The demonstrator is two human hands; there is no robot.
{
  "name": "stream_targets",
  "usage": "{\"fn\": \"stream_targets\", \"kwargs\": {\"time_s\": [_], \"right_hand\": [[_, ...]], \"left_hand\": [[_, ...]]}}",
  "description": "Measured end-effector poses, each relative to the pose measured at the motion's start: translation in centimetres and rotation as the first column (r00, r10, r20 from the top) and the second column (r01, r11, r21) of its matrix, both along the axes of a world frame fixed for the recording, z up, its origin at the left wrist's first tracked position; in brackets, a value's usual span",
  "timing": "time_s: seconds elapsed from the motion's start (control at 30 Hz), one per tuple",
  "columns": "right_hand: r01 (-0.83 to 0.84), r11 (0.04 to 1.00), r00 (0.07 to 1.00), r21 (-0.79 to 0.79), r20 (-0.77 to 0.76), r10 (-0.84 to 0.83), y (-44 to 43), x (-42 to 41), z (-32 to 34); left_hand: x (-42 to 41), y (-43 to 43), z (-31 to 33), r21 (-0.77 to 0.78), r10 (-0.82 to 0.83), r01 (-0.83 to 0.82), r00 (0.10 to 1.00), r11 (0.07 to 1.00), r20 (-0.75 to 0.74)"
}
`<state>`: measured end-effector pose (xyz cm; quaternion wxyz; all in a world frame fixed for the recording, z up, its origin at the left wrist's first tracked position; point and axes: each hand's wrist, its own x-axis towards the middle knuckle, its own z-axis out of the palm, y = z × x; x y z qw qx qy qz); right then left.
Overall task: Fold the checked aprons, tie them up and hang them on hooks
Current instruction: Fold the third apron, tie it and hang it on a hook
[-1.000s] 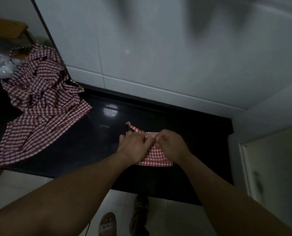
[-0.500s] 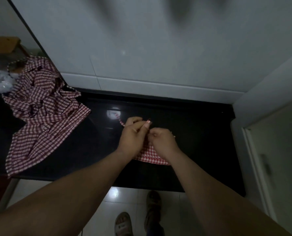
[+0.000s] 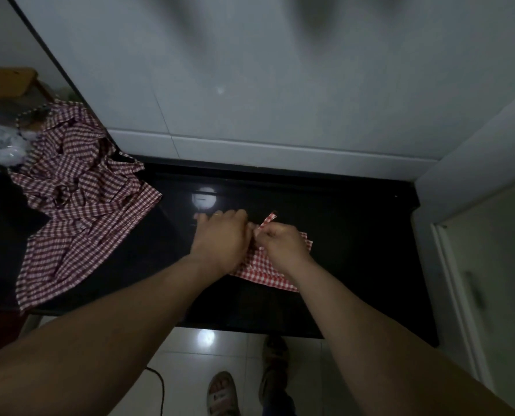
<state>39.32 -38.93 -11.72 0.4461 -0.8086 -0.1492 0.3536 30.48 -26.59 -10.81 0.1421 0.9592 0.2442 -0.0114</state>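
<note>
Both hands, left hand [image 3: 220,240] and right hand [image 3: 283,244], pinch a strap [image 3: 266,222] above the folded red-checked apron [image 3: 263,270]; no writing legible.

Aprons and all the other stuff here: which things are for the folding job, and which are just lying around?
For the job:
folded apron on the black counter
its strap, pinched by the left hand and right hand
heap of unfolded aprons

Just lying about:
crumpled clear plastic
wooden stool
black cable on the floor
</note>
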Motion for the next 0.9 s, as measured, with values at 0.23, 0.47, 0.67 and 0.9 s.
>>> {"fn": "stream_targets", "kwargs": {"time_s": [0.23, 0.47, 0.67, 0.9], "right_hand": [[0.027, 1.0, 0.998, -0.015, -0.053, -0.028, 0.2, 0.3, 0.0], [-0.001, 0.994, 0.987, 0.111, -0.161, 0.019, -1.0, 0.6, 0.5], [-0.055, 0.988, 0.984, 0.146, -0.158, 0.079, -1.1, 0.3, 0.0], [-0.047, 0.988, 0.984, 0.148, -0.165, 0.071, -1.4, 0.6, 0.4]], "left_hand": [[0.7, 1.5, 0.4, -0.524, 0.0, -0.075, 0.99, 0.849, -0.141], [0.3, 2.7, -1.4, -0.438, -0.165, 0.152, 0.986, 0.886, 0.009], [-0.4, 1.7, -2.5, -0.131, -0.311, 0.307, 0.95, 0.942, -0.007], [-0.3, 4.4, -1.1, -0.657, -0.237, 0.145, 0.97, 0.74, -0.052]]}}
